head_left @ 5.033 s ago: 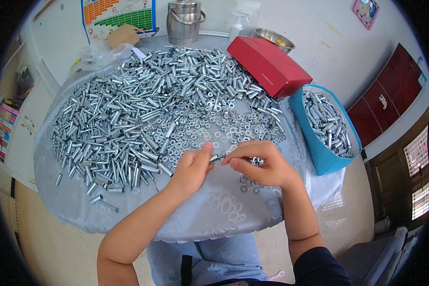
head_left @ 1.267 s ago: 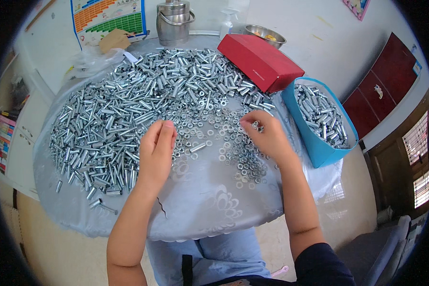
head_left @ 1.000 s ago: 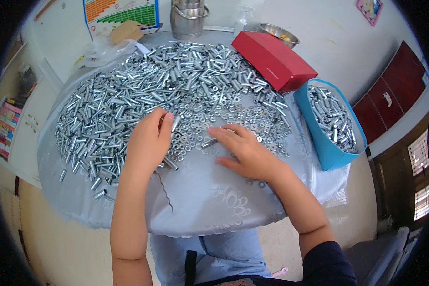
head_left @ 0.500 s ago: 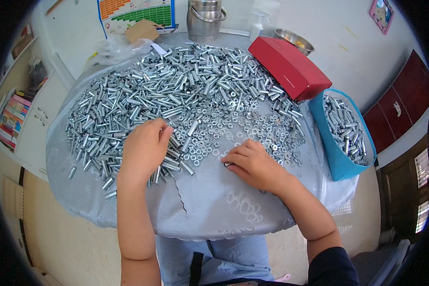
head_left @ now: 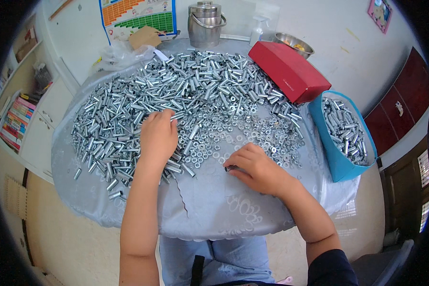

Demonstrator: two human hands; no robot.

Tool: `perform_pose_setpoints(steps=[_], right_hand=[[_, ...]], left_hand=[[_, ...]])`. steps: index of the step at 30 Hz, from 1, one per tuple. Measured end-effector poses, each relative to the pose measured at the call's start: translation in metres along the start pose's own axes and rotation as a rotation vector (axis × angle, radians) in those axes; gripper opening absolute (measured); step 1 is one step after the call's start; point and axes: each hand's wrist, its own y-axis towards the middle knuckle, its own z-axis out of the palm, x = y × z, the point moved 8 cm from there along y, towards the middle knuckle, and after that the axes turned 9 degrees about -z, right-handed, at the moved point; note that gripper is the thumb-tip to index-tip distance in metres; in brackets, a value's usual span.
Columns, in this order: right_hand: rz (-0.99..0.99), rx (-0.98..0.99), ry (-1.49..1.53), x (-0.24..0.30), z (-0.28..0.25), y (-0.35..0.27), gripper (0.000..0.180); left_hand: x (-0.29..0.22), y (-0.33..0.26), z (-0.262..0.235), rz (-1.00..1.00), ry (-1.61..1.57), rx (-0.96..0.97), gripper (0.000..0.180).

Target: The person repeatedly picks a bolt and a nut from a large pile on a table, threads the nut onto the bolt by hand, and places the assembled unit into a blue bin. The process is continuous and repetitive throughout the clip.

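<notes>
- Right hand (head_left: 257, 169): closed, thumb and fingers pinching a short metal tube (head_left: 230, 168) just over the surface (head_left: 209, 209); a second ago I see these fingers spread.
- Left hand (head_left: 158, 138): has shifted farther into the heap of metal tubes (head_left: 119, 119), fingers bent; whether it grips anything, I cannot tell.
- Reading: one piece secured on the right, the left at the heap, I judge.
- Between and beyond the hands: loose nuts and washers (head_left: 202, 148).
- Right of the right hand: blue bin (head_left: 345, 172) of metal pieces; red box (head_left: 291, 76) farther off.
- Beyond both hands: lidded steel pot (head_left: 205, 33), plastic bag (head_left: 121, 58), wall chart (head_left: 140, 21).
- Far left of the left hand: white cabinet (head_left: 45, 128).
</notes>
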Motion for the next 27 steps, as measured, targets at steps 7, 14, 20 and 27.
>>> perform_pose_setpoints(steps=[7,14,20,27], right_hand=[[0.000,-0.046,0.015,0.003,-0.009,0.001,0.017],[-0.078,-0.159,-0.034,0.013,-0.026,0.005,0.019],[-0.088,-0.193,-0.036,0.015,-0.031,0.003,0.019],[-0.066,-0.202,-0.050,0.009,-0.034,0.002,0.018]], left_hand=[[0.010,0.001,0.023,0.002,0.275,0.045,0.012],[0.014,0.004,0.024,-0.102,0.265,0.072,0.018],[0.015,0.002,0.028,-0.111,0.300,0.077,0.019],[0.016,0.002,0.027,-0.113,0.280,0.067,0.015]])
